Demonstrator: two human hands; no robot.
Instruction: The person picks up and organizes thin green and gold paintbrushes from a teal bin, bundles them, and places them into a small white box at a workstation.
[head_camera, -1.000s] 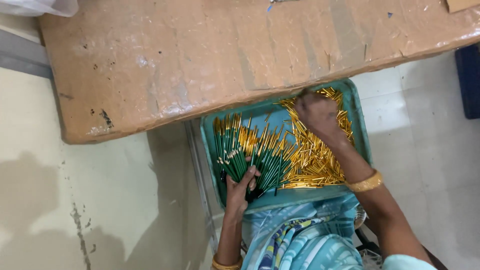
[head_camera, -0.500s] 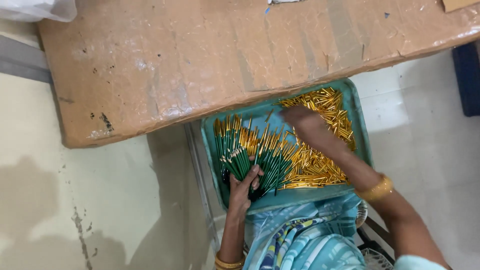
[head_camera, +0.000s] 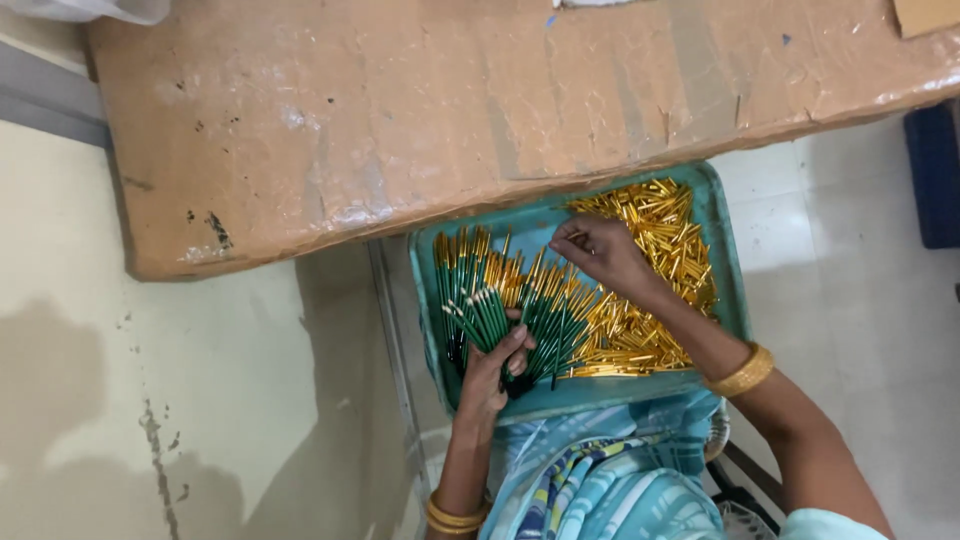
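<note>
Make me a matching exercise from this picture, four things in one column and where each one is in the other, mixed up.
Things:
1. left hand
2. right hand
3. gold tubes
4. brown board

Places:
A. loose heap on the right side of the teal tray
B. above the tray, covering its far edge
C. gripping a bunch of green sticks at the tray's left
D. fingertips pinched over the middle of the tray

Pairs: 1-C, 2-D, 3-A, 4-B
</note>
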